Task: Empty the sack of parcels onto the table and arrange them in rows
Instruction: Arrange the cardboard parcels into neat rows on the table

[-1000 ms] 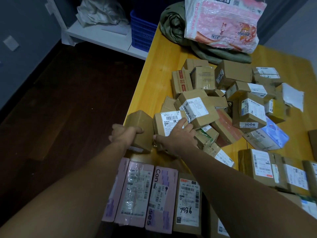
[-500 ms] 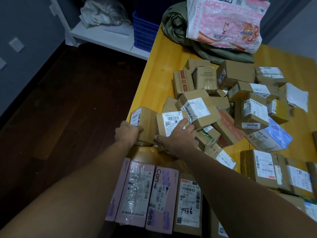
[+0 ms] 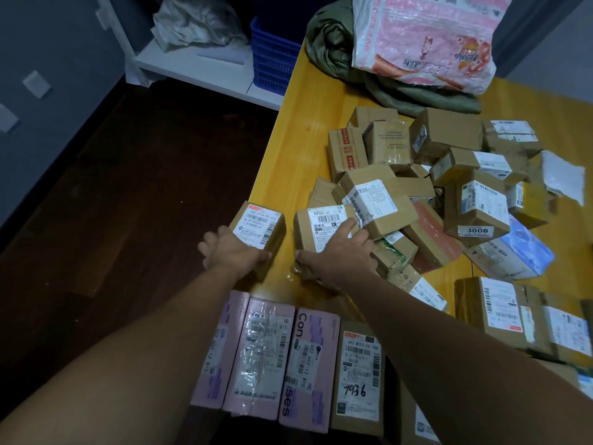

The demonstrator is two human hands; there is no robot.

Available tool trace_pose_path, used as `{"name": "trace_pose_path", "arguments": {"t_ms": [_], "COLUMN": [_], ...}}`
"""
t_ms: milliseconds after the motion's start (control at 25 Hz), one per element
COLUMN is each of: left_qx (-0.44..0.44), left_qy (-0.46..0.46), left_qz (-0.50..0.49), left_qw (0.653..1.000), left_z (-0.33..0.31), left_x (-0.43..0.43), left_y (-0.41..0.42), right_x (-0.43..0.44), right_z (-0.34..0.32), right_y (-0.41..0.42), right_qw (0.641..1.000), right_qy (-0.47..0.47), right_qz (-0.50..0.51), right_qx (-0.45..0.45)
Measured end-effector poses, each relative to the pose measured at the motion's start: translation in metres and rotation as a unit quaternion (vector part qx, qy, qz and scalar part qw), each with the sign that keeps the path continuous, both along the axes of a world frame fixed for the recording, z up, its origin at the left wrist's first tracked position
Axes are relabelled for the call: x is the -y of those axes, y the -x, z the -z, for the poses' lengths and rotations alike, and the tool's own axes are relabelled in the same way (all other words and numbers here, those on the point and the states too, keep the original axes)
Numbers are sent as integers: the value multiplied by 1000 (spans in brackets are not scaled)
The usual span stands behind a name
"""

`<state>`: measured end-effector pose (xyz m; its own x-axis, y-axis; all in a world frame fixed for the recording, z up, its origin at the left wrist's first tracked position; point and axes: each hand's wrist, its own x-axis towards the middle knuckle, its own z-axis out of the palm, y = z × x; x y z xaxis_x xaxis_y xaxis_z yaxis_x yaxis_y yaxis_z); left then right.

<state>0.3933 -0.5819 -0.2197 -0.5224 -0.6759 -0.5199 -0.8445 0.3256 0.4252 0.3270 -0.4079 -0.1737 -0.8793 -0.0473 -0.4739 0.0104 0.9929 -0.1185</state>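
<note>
I saw brown labelled parcels (image 3: 414, 187) heaped centre-right on the table (image 3: 288, 155). The olive sack (image 3: 327, 53) lay crumpled upper centre.

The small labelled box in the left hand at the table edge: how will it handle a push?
Probably stiff: the small box shows square cardboard corners where the left hand grips it. Likely light, one hand suffices. It sits at the table edge, so a leftward push might tip it off.
</note>
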Motion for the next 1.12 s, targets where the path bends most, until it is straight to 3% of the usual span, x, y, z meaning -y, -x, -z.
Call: {"name": "trace_pose_path", "arguments": {"t_ms": [240,480,720,800,920,1000,1120], "left_qx": [-20,32,18,37,70,83,86], "left_qy": [67,43,103,111,74,30,4], "left_qz": [181,212,285,246,89,38,28], "left_qw": [981,976,953,962,991,995,996], "left_z": [1,3,5,6,4,2,1], "left_x": [8,-6,1,2,6,9,13], "left_y": [4,-5,-2,0,-3,-3,-4], "right_x": [-1,-1,0,-1,2,14,45], "right_z": [-2,-4,-3,-6,-15,-23,-26], "right_y": [-2,-1,-3,-1,1,1,-1], "right_qw": [1000,1000,1000,1000,999,995,964], "right_qy": [3,11,11,10,35,100,244], "right_qz": [-8,-12,-10,-2,12,19,84], "right_qx": [0,4,0,5,-6,-7,66]}}
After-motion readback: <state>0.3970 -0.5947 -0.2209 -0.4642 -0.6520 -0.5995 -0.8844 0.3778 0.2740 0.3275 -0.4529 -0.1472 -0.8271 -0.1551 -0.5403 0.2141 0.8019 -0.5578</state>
